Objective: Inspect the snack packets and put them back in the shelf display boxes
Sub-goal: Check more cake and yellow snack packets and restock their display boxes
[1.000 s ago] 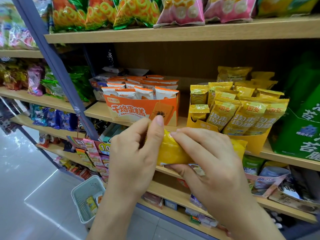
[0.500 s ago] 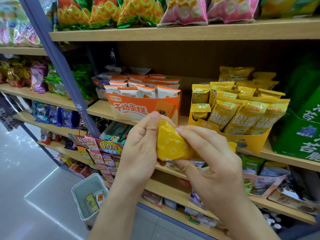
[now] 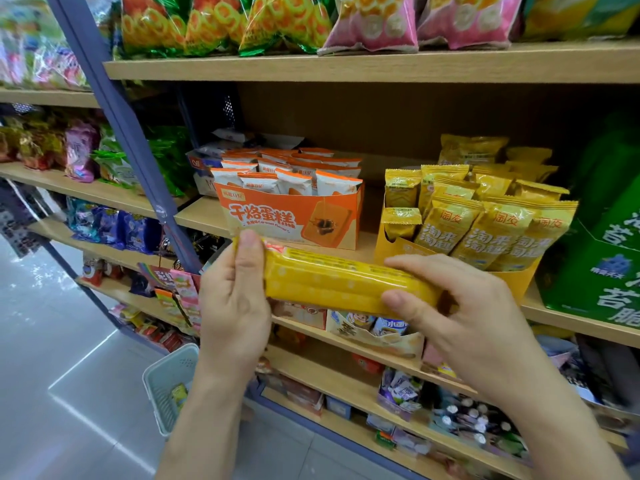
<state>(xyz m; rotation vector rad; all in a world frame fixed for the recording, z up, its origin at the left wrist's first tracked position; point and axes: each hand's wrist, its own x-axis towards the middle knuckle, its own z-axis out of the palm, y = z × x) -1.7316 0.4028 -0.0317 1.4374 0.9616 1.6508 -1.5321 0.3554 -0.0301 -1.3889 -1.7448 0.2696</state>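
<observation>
A long yellow snack packet (image 3: 332,282) lies level in front of the shelf, held at both ends. My left hand (image 3: 235,299) grips its left end, thumb on the front face. My right hand (image 3: 460,313) pinches the right end between thumb and fingers. Just behind the packet stands an orange display box (image 3: 294,220) with orange-and-white packets upright in it. To its right is a yellow display box (image 3: 512,282) filled with upright yellow packets (image 3: 485,230) like the one I hold.
A green carton (image 3: 602,268) stands at the far right of the same wooden shelf (image 3: 201,213). Bagged snacks fill the shelf above and the lower shelves. A blue upright post (image 3: 121,133) runs down the left. On the floor below sits a pale basket (image 3: 169,382).
The yellow packet has been turned from end-on to lying level and full length. My hands have moved apart to its two ends, and the view has moved closer to the shelf.
</observation>
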